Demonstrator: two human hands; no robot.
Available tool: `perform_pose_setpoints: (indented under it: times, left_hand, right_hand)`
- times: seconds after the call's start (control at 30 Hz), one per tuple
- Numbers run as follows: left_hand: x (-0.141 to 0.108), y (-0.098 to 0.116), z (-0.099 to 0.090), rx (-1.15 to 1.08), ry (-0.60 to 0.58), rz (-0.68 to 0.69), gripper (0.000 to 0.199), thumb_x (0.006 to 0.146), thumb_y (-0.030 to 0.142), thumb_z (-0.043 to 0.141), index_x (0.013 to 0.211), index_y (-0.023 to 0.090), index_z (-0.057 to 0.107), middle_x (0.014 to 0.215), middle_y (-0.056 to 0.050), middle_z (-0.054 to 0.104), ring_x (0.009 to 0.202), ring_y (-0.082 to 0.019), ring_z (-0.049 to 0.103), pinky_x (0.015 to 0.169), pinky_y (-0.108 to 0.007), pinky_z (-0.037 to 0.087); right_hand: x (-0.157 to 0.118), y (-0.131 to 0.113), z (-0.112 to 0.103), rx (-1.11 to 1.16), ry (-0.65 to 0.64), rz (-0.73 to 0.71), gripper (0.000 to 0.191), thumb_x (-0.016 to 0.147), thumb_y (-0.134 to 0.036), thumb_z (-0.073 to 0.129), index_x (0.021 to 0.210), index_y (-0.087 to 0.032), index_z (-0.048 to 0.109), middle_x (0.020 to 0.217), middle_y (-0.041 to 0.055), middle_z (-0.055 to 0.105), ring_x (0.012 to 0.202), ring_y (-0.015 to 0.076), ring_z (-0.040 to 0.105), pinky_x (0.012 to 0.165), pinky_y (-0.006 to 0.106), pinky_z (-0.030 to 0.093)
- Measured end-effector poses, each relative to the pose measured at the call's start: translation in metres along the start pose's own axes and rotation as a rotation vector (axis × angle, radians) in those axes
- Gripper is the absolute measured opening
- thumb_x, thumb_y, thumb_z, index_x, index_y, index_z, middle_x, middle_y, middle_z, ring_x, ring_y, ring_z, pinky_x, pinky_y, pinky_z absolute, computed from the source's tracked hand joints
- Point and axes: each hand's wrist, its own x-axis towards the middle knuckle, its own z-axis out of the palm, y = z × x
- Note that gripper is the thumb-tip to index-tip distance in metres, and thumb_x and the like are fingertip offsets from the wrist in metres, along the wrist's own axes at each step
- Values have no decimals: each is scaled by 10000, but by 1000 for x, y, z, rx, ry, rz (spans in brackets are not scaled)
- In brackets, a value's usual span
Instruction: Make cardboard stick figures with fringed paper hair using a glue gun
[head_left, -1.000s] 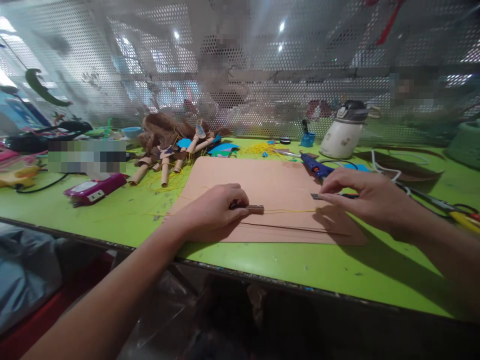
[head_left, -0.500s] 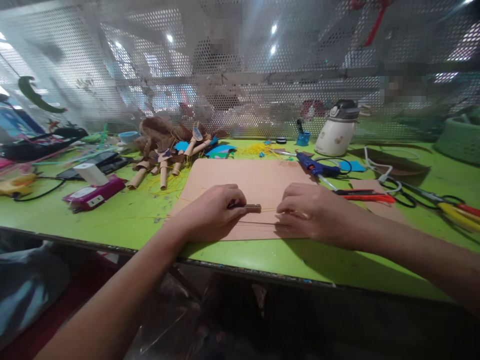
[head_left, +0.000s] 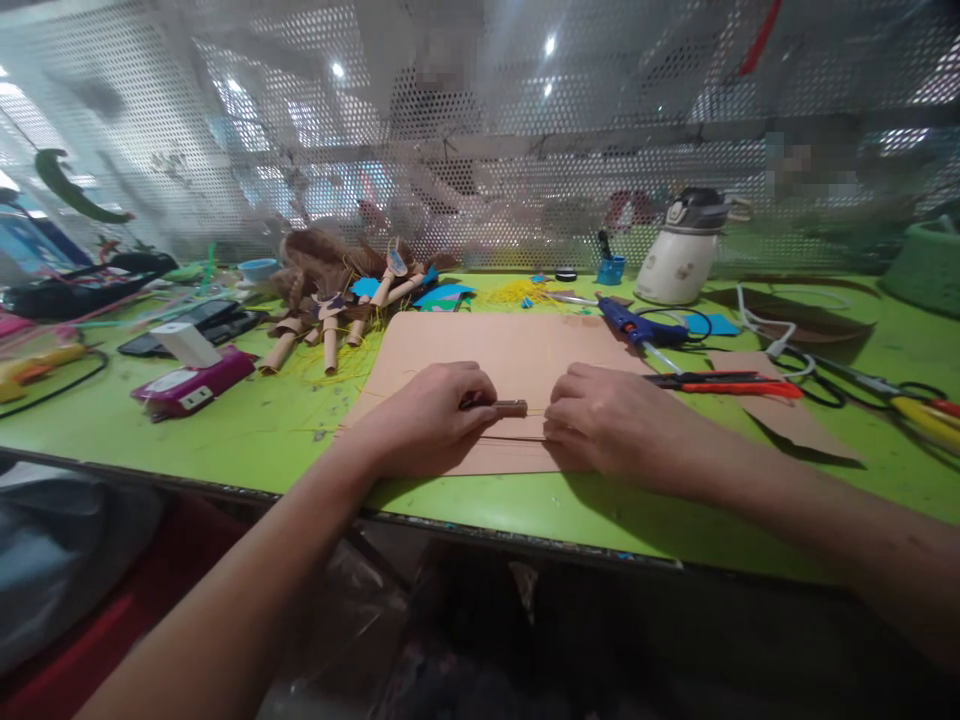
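Hands [head_left: 607, 418] closer; bottle markings [head_left: 684, 270] blurred.

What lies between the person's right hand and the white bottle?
The head view shows some tan board, then the blue glue gun, between the right hand and white bottle.

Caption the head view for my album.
Over a tan board, left hand holds a brown piece, right hand nearby.

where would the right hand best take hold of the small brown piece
Probably at the exposed right end of the small brown piece, pinched across its narrow width, coming from the right. The left hand covers the other end, while this one sticks out towards the right hand.
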Motion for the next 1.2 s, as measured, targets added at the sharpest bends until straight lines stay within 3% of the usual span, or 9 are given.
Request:
perform_pose_setpoints:
  times: [0.3,0.87,1.2]
  left_hand:
    - [1,-6,1,-1,7,-12,348,849,478,460,797,188,645,768,-43,614,674,-147,529,621,-262,379]
    - [3,-11,2,-8,-11,-22,276,834,416,481,839,196,648,808,-29,634,702,-150,544,617,-260,389]
    - [3,-11,1,-6,-12,-24,283,830,419,492,856,184,649,804,-36,637,708,-154,544,625,-258,395]
  right_hand:
    - [2,2,14,-79,35,-48,245,846,-166,478,683,-133,658,648,83,612,659,168,467,624,301,312]
    - [6,-9,5,-118,101,-9,276,879,-235,464,692,-124,634,704,97,583,712,185,449,624,310,281]
    - [7,-9,10,-209,126,-46,232,869,-141,435,737,-119,624,719,97,565,701,192,429,617,326,271]
